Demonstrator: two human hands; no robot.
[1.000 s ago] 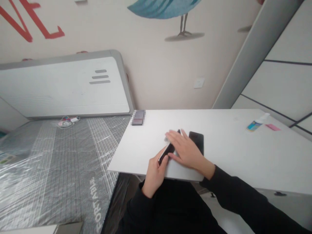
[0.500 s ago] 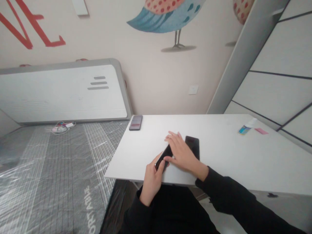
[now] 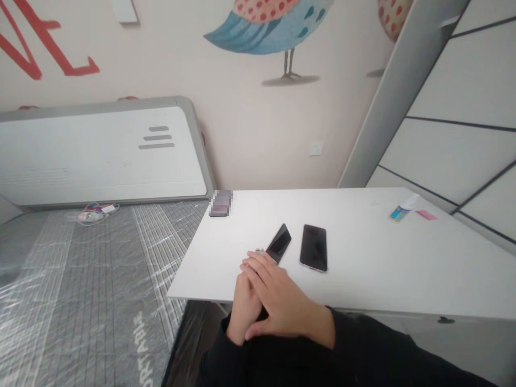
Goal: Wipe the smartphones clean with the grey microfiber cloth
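Note:
A black phone slants up and to the right from under my hands, its upper end showing. My left hand is closed around its lower part, which is mostly hidden. Across the phone and the left hand lies my right hand, fingers stretched out and thumb apart. Whether anything thin is under the right palm cannot be seen. Just to the right, a second, larger dark phone rests screen up on the white table, apart from both hands.
A pixelated dark item is at the table's far left corner. Toward the far right lie a small white-and-blue bottle and a pink piece. Left of the table is a plastic-covered mattress with a cable bundle.
My right hand has slid down along the phone toward me and now covers its lower part and the left hand. More of the phone's upper end and the second phone shows.

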